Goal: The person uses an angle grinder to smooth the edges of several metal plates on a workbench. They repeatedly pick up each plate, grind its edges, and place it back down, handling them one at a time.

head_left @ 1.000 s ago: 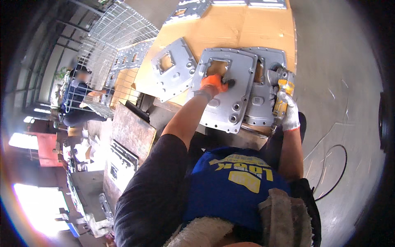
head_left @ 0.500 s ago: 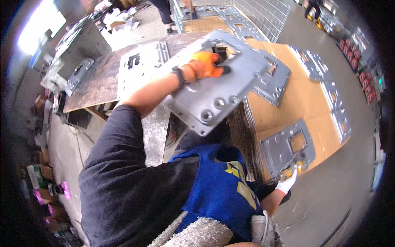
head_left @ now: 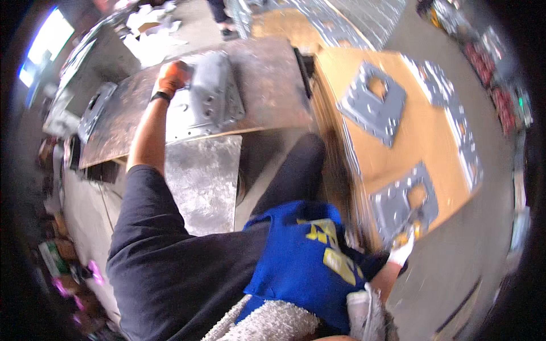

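My left hand (head_left: pixel 173 77), in an orange glove, is closed at the far left edge of a grey stamped metal plate (head_left: pixel 213 91) on the brown table. The plate lies over a lighter holed plate (head_left: pixel 179 116); blur hides how they touch. At the lower right my right hand (head_left: pixel 404 247), in a white glove, is wrapped round a tool with a yellow body (head_left: pixel 418 230), its kind unclear. Beside that tool a grey plate with a square opening (head_left: pixel 392 207) rests on cardboard. Another such plate (head_left: pixel 367 105) lies farther back on it.
The brown table (head_left: pixel 273 85) stands ahead, with a metal-topped surface (head_left: pixel 202 182) below its near edge. To the right is a stack covered with cardboard (head_left: pixel 364 153), more plates (head_left: pixel 438 85) along its far edge. A grey cabinet (head_left: pixel 108 57) stands at the left; a person's leg (head_left: pixel 219 11) shows behind.
My left hand has carried the plate left and away from me, from mid-air down onto the table. My right hand stays by the near cardboard corner with the tool.
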A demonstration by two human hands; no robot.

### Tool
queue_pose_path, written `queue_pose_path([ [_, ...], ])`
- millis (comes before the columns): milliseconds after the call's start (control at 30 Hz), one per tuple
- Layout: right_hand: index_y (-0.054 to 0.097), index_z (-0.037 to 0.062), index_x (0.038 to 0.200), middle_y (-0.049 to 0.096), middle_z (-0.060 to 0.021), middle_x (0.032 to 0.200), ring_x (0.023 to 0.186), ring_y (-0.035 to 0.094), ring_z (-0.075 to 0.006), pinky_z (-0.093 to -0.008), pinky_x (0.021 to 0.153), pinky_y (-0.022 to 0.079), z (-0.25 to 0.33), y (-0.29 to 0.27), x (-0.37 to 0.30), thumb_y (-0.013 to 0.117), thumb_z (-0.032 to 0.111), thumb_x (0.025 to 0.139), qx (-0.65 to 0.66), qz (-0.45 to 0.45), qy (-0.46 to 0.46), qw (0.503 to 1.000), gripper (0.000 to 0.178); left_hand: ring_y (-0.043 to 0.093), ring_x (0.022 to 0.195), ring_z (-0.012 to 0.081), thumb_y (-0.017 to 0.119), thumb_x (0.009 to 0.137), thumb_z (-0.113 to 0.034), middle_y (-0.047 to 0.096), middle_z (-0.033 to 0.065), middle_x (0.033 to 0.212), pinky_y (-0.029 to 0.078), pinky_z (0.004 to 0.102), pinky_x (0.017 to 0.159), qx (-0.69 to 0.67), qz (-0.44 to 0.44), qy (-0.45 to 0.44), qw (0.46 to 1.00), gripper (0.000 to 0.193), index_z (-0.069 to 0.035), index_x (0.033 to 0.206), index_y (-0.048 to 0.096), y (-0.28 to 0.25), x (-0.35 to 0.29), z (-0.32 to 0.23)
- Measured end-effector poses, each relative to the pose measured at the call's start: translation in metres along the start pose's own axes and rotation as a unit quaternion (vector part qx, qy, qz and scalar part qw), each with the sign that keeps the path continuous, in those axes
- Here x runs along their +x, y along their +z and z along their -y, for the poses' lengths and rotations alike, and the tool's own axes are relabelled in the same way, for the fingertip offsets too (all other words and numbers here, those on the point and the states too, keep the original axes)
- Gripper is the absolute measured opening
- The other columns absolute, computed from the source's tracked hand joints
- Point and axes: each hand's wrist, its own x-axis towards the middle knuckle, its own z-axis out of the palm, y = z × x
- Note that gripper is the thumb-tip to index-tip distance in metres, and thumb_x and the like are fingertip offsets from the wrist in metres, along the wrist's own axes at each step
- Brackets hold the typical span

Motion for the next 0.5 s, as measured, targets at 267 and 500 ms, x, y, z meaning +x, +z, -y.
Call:
queue_pose_path([
  [267, 0.062, 0.0088, 0.107, 0.067, -0.0036, 0.088, 0.073, 0.064, -0.0144, -0.0267, 0.056, 0.052, 0.004, 0.060, -0.010, 0.067, 0.014, 0.087, 0.049, -0.041, 0.017, 0.998, 0.021, 0.067, 0.082, 0.0174, 0.054, 0.087, -0.004, 0.072, 0.0090, 0.091, 0.053, 0.0304, 0.075, -0.377, -0.037, 0.251, 0.891, 0.023, 0.001, 0.106, 0.066, 0.016, 0.028, -0.192],
  [500, 0.062, 0.0029, 0.105, 0.066, -0.0059, 0.081, 0.065, 0.063, -0.0149, -0.0259, 0.056, 0.050, 0.046, 0.102, -0.059, 0.070, 0.019, 0.082, -0.064, -0.002, 0.007, 0.998, 0.029, 0.068, 0.089, 0.0293, 0.065, 0.080, -0.032, 0.070, 0.0156, 0.096, 0.053, 0.0390, 0.081, -0.442, 0.147, 0.485, 0.740, 0.041, -0.007, 0.112, 0.067, 0.051, -0.193, -0.469],
])
